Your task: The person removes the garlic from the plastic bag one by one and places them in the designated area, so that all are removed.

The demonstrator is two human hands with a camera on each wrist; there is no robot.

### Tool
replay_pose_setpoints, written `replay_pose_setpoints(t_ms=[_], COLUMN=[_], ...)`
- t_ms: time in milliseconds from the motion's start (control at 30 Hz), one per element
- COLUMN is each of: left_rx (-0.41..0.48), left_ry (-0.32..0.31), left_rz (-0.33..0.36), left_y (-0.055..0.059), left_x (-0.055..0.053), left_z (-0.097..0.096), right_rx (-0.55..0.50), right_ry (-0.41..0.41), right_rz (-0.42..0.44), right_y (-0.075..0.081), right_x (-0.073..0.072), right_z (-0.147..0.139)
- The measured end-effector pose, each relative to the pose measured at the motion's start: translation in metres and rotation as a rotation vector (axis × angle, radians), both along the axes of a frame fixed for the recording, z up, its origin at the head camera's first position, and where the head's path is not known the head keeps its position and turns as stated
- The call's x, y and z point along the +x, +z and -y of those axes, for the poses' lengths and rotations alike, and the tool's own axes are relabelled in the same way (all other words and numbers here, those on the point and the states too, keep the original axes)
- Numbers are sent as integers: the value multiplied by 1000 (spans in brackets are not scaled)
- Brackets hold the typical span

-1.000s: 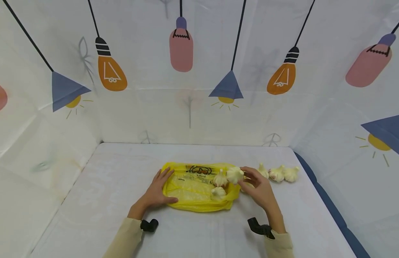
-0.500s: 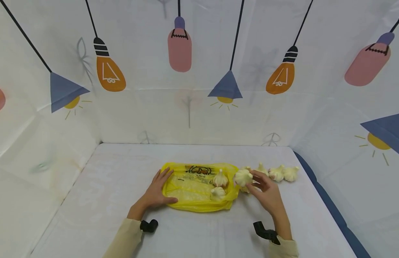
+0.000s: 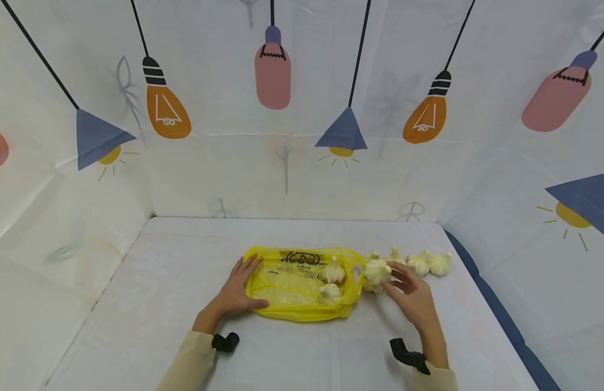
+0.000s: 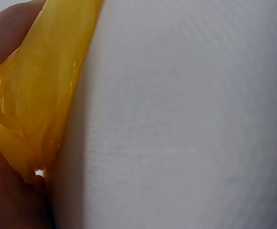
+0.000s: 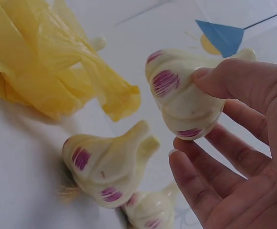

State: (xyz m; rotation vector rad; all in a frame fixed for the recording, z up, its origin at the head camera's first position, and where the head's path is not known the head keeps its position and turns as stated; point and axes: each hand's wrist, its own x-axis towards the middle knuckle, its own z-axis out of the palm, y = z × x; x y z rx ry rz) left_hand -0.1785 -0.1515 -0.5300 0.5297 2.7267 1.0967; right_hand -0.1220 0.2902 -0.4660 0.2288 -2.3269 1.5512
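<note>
A yellow plastic bag with dark print lies flat across the table. My left hand rests spread along its left end, thumb over the near edge; crumpled yellow plastic shows against this hand in the left wrist view. My right hand pinches a garlic bulb between thumb and fingertips, just beyond the bag's right end. The bulb is cream with purple streaks. Two other garlic bulbs, one farther back and one nearer, sit within the bag's right part. Below the held bulb lies another garlic bulb.
Several garlic bulbs stand at the right of the table, among them one at the row's end and its neighbour. White cloth walls with printed lamps enclose the white table at the back and sides.
My right hand has moved right with the garlic bulb, from over the bag's right end to just outside it. The left hand has stayed in place on the bag.
</note>
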Motion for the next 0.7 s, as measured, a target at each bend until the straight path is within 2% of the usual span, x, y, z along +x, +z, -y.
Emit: replay_pose_setpoints(t_ms=[500,700], left_rx=[-5,2], left_ry=[-2,-4], left_rz=[-10,-41], left_y=[1,1], left_x=[1,2], left_z=[-1,0], right_rx=[44,64], right_ry=[-114,-163], right_rz=[77,119], right_y=[-2,-5], right_x=[8,9], right_z=[-19,-27])
